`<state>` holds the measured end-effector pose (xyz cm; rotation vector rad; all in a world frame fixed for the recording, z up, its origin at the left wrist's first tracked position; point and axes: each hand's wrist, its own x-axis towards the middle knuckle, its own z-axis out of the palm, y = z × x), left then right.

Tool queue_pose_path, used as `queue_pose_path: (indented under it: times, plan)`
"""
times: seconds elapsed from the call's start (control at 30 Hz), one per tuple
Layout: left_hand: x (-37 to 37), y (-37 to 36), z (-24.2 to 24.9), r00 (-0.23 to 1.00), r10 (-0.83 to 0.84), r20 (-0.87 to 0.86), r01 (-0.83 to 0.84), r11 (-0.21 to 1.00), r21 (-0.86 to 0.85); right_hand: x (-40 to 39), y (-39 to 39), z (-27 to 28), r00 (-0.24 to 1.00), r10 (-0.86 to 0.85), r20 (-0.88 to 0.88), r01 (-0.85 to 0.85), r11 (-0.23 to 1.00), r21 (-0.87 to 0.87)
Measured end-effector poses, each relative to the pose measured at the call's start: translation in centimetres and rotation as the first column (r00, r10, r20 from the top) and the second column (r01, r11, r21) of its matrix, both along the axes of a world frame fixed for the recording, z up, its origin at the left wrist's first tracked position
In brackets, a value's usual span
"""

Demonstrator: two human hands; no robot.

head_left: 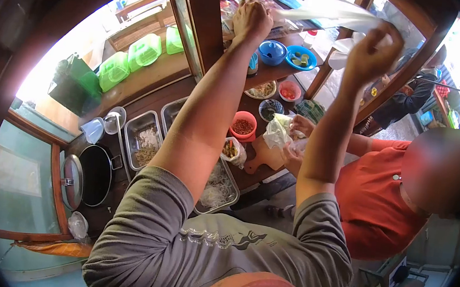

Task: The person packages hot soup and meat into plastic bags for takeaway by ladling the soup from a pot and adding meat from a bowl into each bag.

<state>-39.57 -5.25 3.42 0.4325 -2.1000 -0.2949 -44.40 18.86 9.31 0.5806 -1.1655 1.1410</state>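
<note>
My left hand (252,19) is at the upper shelf, its fingers curled down over flat plastic packs (230,6); the fingertips are hidden. A translucent plastic sheet or bag (333,14), smeared by motion, stretches from beside this hand across to my right. Raised at the right, my right hand (377,50) has its fingers closed on the far end of that plastic. Below my hands on the shelf are a blue lidded pot (272,52) and a blue plate (300,58) with pale green pieces.
A co-worker in a red shirt (373,198) stands close at my right, holding a plastic bag (279,133). On the counter are metal trays (143,140) of food, a red bowl (243,125), a wooden board (268,157) and a dark pot (96,175). A wooden post (202,11) rises beside my left arm.
</note>
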Motion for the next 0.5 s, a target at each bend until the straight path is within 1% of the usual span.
queue_pose_path:
  times: [0.03, 0.07, 0.1, 0.13, 0.17, 0.2, 0.23, 0.27, 0.3, 0.33, 0.37, 0.43, 0.47, 0.5]
  plan:
    - [-0.6, -0.4, -0.8, 0.999, -0.004, -0.049, 0.001, 0.998, -0.065, 1.6, 1.1, 0.6, 0.992, 0.127, 0.026, -0.125, 0.990, -0.072]
    - [0.2, 0.6, -0.1, 0.996, 0.093, 0.007, -0.091, 0.990, -0.106, 4.1, 2.2, 1.1, 0.995, 0.092, 0.039, -0.093, 0.995, 0.028]
    - [0.2, 0.8, -0.2, 0.991, 0.101, -0.082, -0.116, 0.972, -0.202, 6.8, 3.0, 1.3, 0.998, 0.046, 0.049, -0.052, 0.991, 0.124]
    - [0.3, 1.3, 0.0, 0.986, 0.034, -0.163, -0.081, 0.952, -0.295, 8.6, 3.6, 1.3, 1.000, 0.028, -0.005, -0.027, 0.985, 0.171]
    - [0.5, 1.8, 0.5, 0.970, -0.047, -0.240, -0.051, 0.922, -0.385, 9.9, 4.0, 1.1, 0.996, 0.082, -0.035, -0.073, 0.976, 0.205]
    - [1.8, 2.8, 1.6, 0.951, -0.194, -0.242, 0.072, 0.897, -0.437, 11.0, 4.4, 0.8, 0.993, 0.121, -0.009, -0.115, 0.962, 0.247]
    - [1.3, 2.6, 1.7, 0.892, -0.375, -0.253, 0.214, 0.843, -0.494, 12.1, 4.8, 0.4, 0.987, 0.162, 0.020, -0.161, 0.944, 0.289]
    - [2.9, 4.0, 2.3, 0.839, -0.498, -0.217, 0.403, 0.839, -0.365, 13.1, 5.0, 0.2, 0.989, 0.128, 0.073, -0.145, 0.930, 0.336]
    - [5.9, 6.1, 2.7, 0.767, -0.611, -0.197, 0.572, 0.790, -0.223, 14.0, 5.2, 0.0, 0.987, 0.095, 0.126, -0.137, 0.914, 0.382]
    - [8.6, 8.1, 2.2, 0.627, -0.719, -0.300, 0.749, 0.662, -0.019, 14.7, 5.5, -0.5, 0.972, 0.109, 0.210, -0.194, 0.875, 0.443]
    - [11.5, 9.9, 1.3, 0.482, -0.765, -0.427, 0.873, 0.461, 0.160, 16.1, 5.4, -1.0, 0.926, 0.145, 0.349, -0.300, 0.843, 0.446]
    - [16.1, 12.5, -0.8, 0.357, -0.821, -0.445, 0.934, 0.310, 0.176, 17.6, 4.6, -2.6, 0.861, 0.214, 0.462, -0.454, 0.731, 0.509]
    - [17.2, 12.5, -2.5, 0.346, -0.836, -0.426, 0.938, 0.323, 0.128, 18.4, 4.1, -3.0, 0.816, 0.260, 0.517, -0.538, 0.668, 0.513]
    - [18.3, 12.5, -4.5, 0.371, -0.814, -0.448, 0.927, 0.296, 0.229, 19.2, 3.8, -3.5, 0.763, 0.299, 0.573, -0.617, 0.598, 0.511]
